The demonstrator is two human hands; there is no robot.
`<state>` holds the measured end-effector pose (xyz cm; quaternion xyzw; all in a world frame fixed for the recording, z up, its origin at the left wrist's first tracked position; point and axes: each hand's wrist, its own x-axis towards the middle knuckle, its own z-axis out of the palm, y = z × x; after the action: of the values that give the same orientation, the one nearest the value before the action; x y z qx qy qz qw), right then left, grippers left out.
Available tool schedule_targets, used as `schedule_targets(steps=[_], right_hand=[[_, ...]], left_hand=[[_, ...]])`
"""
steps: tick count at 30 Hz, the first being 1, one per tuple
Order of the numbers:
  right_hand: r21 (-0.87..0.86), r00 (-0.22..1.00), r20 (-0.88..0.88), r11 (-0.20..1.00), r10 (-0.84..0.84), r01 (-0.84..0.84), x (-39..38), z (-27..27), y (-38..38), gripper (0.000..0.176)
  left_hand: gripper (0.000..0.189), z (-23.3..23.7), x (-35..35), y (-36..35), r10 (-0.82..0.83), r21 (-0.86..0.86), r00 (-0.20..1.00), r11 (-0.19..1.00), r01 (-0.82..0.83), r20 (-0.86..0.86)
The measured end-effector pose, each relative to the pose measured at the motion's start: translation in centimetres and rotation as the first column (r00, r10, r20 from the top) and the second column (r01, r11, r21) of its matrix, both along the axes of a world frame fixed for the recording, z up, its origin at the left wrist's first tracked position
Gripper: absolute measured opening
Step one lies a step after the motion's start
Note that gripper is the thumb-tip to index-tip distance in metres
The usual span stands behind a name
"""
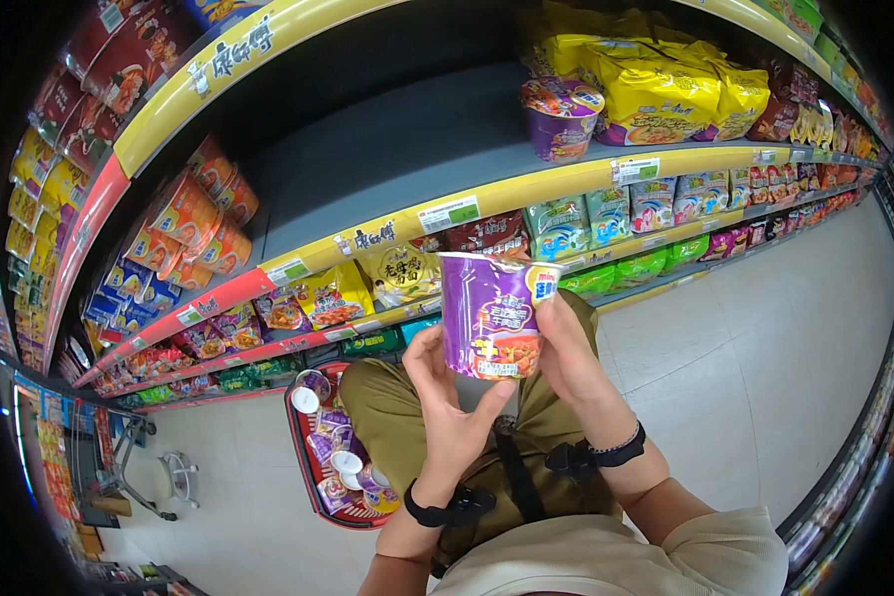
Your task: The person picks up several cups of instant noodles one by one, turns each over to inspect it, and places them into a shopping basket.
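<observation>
Grip: left hand (449,422) and right hand (569,366) were wrapped round purple cup (492,316), held upright.
Basket (294,429): red, near left.
Shelf (526,189): far, beyond cup.

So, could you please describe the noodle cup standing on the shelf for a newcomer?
Find the grey shelf with the yellow price rail. Against its yellow bags stands a lone purple cup, like the held cup but untouched.

left hand (450,422) cupped below, right hand (569,360) clasping alongside — both wrists raised.
</observation>
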<state>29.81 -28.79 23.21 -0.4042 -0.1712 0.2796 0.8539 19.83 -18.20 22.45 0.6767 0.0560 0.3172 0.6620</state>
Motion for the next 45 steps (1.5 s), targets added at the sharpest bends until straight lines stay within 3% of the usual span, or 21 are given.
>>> schedule_targets(steps=[3,14,16,17,18,20,21,22,24,26,30,31,33,34,36,40,45], right_hand=[[-0.037,0.998,0.041,0.998,0.054,-0.052,1.0,0.6,-0.7,0.071],[-0.048,0.989,0.143,0.998,-0.032,0.039,6.1,3.2,-3.7,0.078],[-0.074,0.927,0.371,0.993,-0.063,0.097,7.1,3.3,-4.0,0.086],[-0.090,0.865,0.491,0.982,-0.101,0.165,8.0,3.1,-3.9,0.091],[-0.089,0.861,0.498,0.981,-0.105,0.171,8.8,3.4,-4.2,0.091],[-0.219,0.634,0.772,0.920,-0.040,0.326,10.6,4.4,-5.0,0.092],[-0.210,0.595,0.802,0.912,-0.045,0.353,11.6,4.8,-5.2,0.092],[-0.208,0.578,0.815,0.914,-0.035,0.348,12.8,5.2,-5.3,0.093],[-0.063,0.635,0.749,0.934,-0.190,0.353,14.9,6.6,-4.3,0.088],[-0.029,0.596,0.764,0.910,-0.246,0.413,18.0,8.2,-3.3,0.080],[-0.019,0.367,0.892,0.790,-0.263,0.613,23.0,10.0,-2.2,0.071],[-0.014,0.360,0.895,0.791,-0.262,0.612,23.1,10.2,-2.3,0.071],[-0.096,0.193,0.972,0.517,-0.137,0.850,23.0,10.7,-2.3,0.063],[-0.089,0.186,0.973,0.519,-0.137,0.850,23.0,10.7,-2.3,0.063],[-0.158,0.285,0.943,0.523,-0.172,0.838,22.7,10.0,-2.2,0.067],[-0.053,0.196,0.956,0.529,-0.218,0.847,23.5,8.7,-2.0,0.067],[-0.063,0.201,0.955,0.510,-0.220,0.858,23.5,8.4,-2.1,0.068]], left_hand=[[0.081,0.2,1.0,-0.2,-0.022,-0.047,1.000,0.999,0.023,0.022],[0.079,2.5,6.7,-0.4,-0.218,-0.017,0.976,0.976,0.218,0.003],[0.087,3.0,8.2,0.0,-0.245,0.046,0.969,0.968,0.247,-0.040],[0.086,3.2,8.9,0.0,-0.181,0.095,0.983,0.978,0.184,-0.039],[0.086,3.4,9.6,0.4,-0.186,0.095,0.982,0.977,0.188,-0.031],[0.081,4.1,11.0,1.2,-0.179,0.244,0.970,0.946,0.215,-0.162],[0.079,4.4,12.2,1.2,-0.122,0.307,0.989,0.941,0.144,-0.088],[0.079,5.4,13.5,1.2,-0.123,0.310,0.989,0.940,0.141,-0.079],[0.083,8.1,16.7,1.3,-0.055,0.491,0.996,0.871,0.017,0.063],[0.088,9.8,20.6,2.2,-0.086,0.453,0.993,0.891,0.042,0.078],[0.090,11.4,26.3,4.2,-0.190,0.458,0.975,0.881,0.118,0.113],[0.088,10.9,27.5,4.7,-0.186,0.467,0.976,0.877,0.113,0.113],[0.085,10.2,28.7,5.0,-0.179,0.466,0.978,0.878,0.108,0.111],[0.085,10.0,28.9,5.0,-0.177,0.467,0.977,0.878,0.103,0.119],[0.079,9.2,28.8,4.6,-0.172,0.464,0.985,0.873,0.149,0.009],[0.081,8.2,29.5,4.3,-0.155,0.456,0.988,0.879,0.136,0.004],[0.086,7.6,30.0,4.1,-0.090,0.518,0.995,0.854,0.056,0.041]])
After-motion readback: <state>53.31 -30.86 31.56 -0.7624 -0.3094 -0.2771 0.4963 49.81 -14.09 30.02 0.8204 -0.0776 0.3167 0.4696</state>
